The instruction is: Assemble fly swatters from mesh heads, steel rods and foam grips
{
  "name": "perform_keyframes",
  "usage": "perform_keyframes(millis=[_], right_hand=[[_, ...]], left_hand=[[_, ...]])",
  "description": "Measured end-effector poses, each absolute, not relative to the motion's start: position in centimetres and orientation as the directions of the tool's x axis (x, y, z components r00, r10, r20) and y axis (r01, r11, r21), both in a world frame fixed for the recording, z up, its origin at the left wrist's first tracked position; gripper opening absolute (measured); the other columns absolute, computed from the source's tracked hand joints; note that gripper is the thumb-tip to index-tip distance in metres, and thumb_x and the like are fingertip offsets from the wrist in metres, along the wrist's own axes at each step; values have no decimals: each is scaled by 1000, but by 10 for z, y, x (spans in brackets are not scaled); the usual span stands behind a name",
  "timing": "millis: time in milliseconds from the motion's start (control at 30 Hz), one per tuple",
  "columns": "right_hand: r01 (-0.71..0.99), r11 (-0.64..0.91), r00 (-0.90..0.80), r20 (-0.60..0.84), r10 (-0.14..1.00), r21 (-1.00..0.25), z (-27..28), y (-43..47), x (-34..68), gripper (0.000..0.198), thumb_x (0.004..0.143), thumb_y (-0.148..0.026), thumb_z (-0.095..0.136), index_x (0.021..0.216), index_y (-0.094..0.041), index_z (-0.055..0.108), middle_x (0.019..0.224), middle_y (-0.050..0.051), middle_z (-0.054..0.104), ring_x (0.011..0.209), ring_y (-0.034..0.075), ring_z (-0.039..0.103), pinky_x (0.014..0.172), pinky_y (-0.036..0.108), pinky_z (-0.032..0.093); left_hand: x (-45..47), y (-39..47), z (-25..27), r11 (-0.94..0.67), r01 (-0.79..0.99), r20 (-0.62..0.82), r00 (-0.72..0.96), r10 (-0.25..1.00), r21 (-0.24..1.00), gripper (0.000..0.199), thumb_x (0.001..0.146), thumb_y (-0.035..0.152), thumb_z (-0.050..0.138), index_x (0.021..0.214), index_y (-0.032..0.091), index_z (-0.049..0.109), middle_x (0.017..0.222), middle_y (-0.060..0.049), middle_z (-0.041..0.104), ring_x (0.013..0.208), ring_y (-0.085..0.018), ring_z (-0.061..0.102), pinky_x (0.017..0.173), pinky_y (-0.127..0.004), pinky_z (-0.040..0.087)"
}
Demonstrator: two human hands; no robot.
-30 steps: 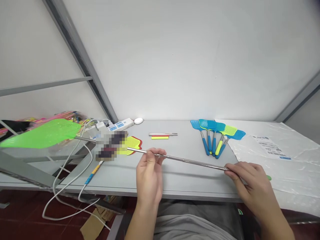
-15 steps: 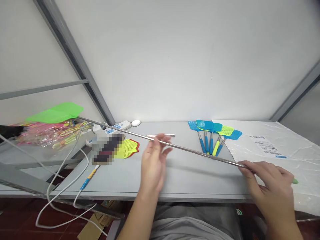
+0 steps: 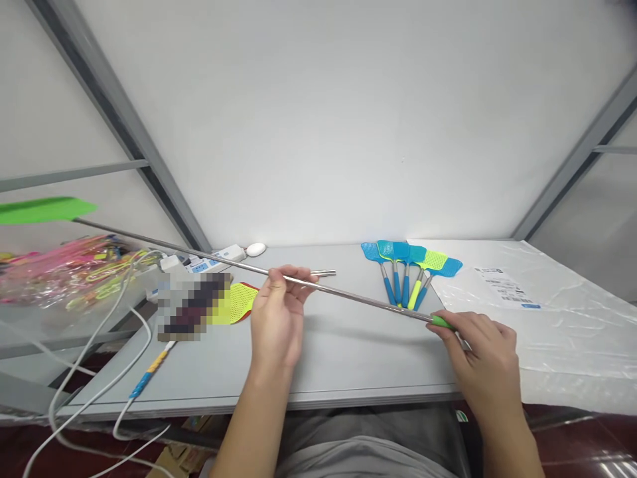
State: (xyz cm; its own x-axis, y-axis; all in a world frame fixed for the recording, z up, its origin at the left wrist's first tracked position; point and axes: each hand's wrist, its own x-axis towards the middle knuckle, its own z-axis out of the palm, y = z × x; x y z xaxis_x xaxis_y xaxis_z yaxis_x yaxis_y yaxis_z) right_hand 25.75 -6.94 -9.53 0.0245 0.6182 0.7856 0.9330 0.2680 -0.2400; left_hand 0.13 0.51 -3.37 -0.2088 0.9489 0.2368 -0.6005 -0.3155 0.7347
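Note:
A green fly swatter with a long steel rod stretches across the view above the table, its green head at the far left and cut off by the frame edge. My left hand pinches the rod near its middle between thumb and fingers. Wrapped round the green handle at the rod's right end is my right hand, which hides most of that handle. Behind my left hand a short metal rod lies on the table, partly covered by the fingers.
Several blue and yellow fly swatters lie fanned out on the grey table. White packaging with a label covers the right side. At left are a yellow swatter head, power strips, white cables and bagged goods.
The swatter has shifted left, its head now partly out of frame. My right hand has moved from the rod to the green handle. The view has turned slightly to the right.

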Motion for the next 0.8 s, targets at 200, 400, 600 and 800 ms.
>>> perform_keyframes(millis=[200,400,600,800], right_hand=[[905,288,63,769,637,-313,-106,-68,262,12,92,-28,59,102,-24,66,88,4,68,82,21,60,81,38,39],[822,373,143,790,596,-430,-111,-66,244,17,91,-19,59,106,-24,65,88,6,62,84,23,56,74,37,45],[790,411,139,787,601,-454,-120,-60,232,18,90,-18,61,106,-24,64,86,4,61,82,21,53,72,36,44],[762,435,113,761,639,-479,-125,-64,236,12,91,-18,59,102,-23,62,84,3,59,80,20,52,68,35,43]], left_hand=[[-16,19,-39,-311,-607,224,-217,950,731,28,85,44,67,87,16,68,89,-7,72,82,-18,70,83,-37,55],[-20,21,-51,-336,-595,210,-273,939,730,33,85,49,65,92,16,67,89,-6,72,80,-17,69,83,-36,54],[4,-5,-81,-204,-525,145,-151,978,826,33,90,47,60,103,17,66,94,-8,72,86,-17,67,81,-32,53],[9,-21,-88,-157,-500,127,-95,987,852,35,92,49,54,99,16,67,97,-9,72,86,-17,66,83,-33,52]])
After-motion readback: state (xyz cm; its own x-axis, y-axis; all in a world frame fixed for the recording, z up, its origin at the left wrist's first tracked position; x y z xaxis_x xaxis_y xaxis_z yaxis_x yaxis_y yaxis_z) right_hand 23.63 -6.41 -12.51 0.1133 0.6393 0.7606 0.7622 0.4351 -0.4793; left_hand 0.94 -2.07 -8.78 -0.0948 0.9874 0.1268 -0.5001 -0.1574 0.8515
